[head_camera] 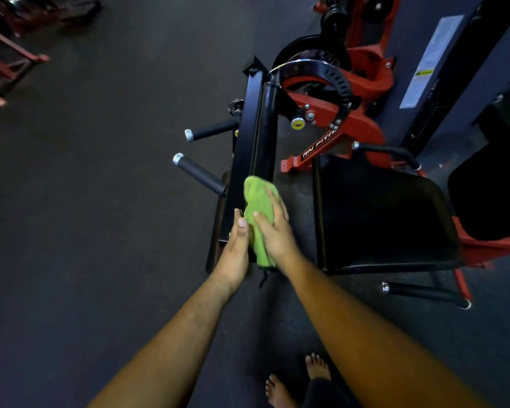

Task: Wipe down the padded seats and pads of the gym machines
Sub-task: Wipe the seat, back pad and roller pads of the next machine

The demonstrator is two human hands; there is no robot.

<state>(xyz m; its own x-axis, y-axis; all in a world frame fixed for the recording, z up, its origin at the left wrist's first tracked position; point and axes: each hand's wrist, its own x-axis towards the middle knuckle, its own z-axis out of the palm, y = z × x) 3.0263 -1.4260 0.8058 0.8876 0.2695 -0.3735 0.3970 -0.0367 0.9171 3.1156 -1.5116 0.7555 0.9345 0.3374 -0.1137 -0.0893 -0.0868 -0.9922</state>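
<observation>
We press the crumpled green microfibre cloth [258, 219] flat under our right hand [273, 228], fingers spread, against the long black upright back pad [262, 136]; our left hand [236, 245], fingers straight, steadies its edge. Best we stroke lengthwise, overlapping, with even pressure.

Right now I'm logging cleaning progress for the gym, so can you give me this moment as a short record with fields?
place: gym floor, beside a red and black machine
cloth: green cloth, pressed on the upright black pad
right hand: right hand flat on the cloth
left hand: left hand against the pad's lower edge, beside the cloth
seat: black seat, to the right, no cloth on it
handles: two black handles left of the pad
</observation>
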